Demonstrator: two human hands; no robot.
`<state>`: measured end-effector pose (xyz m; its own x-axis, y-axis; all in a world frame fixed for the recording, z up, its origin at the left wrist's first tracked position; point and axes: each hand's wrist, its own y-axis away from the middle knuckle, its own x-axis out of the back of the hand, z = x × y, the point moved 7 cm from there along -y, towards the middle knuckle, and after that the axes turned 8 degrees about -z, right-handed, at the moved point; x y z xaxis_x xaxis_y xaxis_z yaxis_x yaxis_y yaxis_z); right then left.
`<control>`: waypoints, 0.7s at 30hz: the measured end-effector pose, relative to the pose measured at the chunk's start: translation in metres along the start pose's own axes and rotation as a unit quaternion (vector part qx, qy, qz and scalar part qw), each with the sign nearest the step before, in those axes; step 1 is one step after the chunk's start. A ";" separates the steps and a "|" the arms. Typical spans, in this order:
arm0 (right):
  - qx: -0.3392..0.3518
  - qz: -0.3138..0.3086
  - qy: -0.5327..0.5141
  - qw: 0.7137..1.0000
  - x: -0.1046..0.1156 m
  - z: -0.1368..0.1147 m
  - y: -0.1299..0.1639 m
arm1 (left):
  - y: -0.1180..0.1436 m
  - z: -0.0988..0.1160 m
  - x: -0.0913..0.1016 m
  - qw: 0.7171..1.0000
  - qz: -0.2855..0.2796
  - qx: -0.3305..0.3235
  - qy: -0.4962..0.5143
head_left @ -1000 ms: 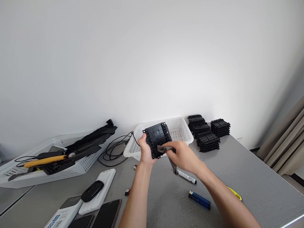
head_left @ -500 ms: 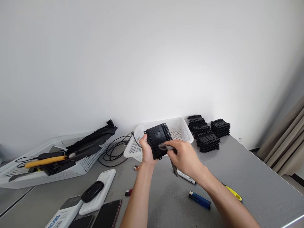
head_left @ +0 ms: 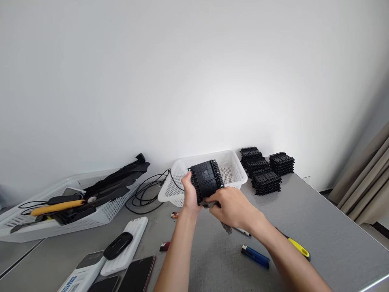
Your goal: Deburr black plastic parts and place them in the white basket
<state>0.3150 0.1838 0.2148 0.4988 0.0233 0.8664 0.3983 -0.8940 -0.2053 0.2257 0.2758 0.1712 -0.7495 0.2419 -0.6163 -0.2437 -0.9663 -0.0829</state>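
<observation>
A black plastic tray-like panel with toothed side edges (head_left: 206,177) is held up over the table by my left hand (head_left: 190,194), which grips its left side with the thumb in front. My right hand (head_left: 231,206) is closed on a grey cloth (head_left: 226,228) and presses it at the panel's lower edge. Part of the cloth hangs below my right fingers. Behind the panel stands a white plastic basket (head_left: 232,168). To its right are several stacks of similar black panels (head_left: 266,181).
A white basket (head_left: 112,209) at left holds black parts and a yellow-handled tool (head_left: 57,207). Nearby lie a coiled black cable (head_left: 142,198), a white power bank (head_left: 136,231), a phone (head_left: 136,273), a blue lighter (head_left: 255,256), a red lighter (head_left: 164,246) and a yellow-handled tool (head_left: 299,248).
My right hand has moved the cloth down from the panel's face to its lower edge. The panel has shifted slightly right and down in my left hand.
</observation>
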 end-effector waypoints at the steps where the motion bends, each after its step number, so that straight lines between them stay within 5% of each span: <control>1: -0.005 0.018 -0.026 0.999 0.006 0.004 0.002 | -0.001 -0.003 -0.001 1.000 -0.007 0.010 0.004; 6: -0.023 0.223 -0.169 0.960 0.044 0.026 0.014 | 0.001 -0.019 -0.008 0.997 -0.037 0.062 0.017; 8: -0.005 0.259 -0.193 0.946 0.045 0.029 0.013 | 0.004 -0.024 -0.015 0.995 -0.063 0.074 0.019; 12: 0.004 0.223 -0.161 0.961 0.028 0.025 0.001 | 0.007 -0.031 -0.026 0.991 -0.103 0.075 0.028; 21: 0.001 0.118 -0.084 0.989 0.006 0.009 -0.003 | 0.004 -0.019 -0.017 0.998 -0.054 0.038 0.019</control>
<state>0.3233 0.1908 0.2170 0.6987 -0.1126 0.7065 0.2567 -0.8823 -0.3945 0.2489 0.2661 0.1664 -0.6930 0.3387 -0.6364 -0.3685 -0.9252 -0.0912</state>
